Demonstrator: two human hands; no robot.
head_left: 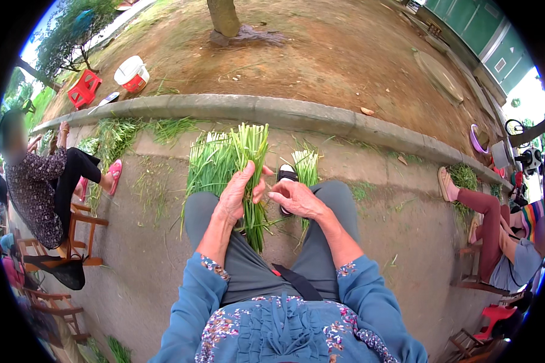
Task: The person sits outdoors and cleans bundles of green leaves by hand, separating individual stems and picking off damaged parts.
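Observation:
My left hand (pixel 236 195) is wrapped round an upright bunch of garlic chives (pixel 252 144), pale cut ends at the top and green leaves hanging between my knees. Close to its right side is my right hand (pixel 298 198), with thumb and fingers curled together toward the bunch; anything small pinched in them is too hard to make out. Beyond my left knee lies a thick pile of garlic chives (pixel 212 162), its pale ends pointing away from me. A smaller pile of garlic chives (pixel 306 164) lies to the right, beside my shoe (pixel 286 173).
A stone curb (pixel 254 109) crosses ahead of my feet, with bare soil beyond. At the far left stand a white and red bucket (pixel 132 74) and a red stool (pixel 85 88). Seated people flank me, one on a wooden chair (pixel 86 233). Loose leaves (pixel 116 136) litter the pavement.

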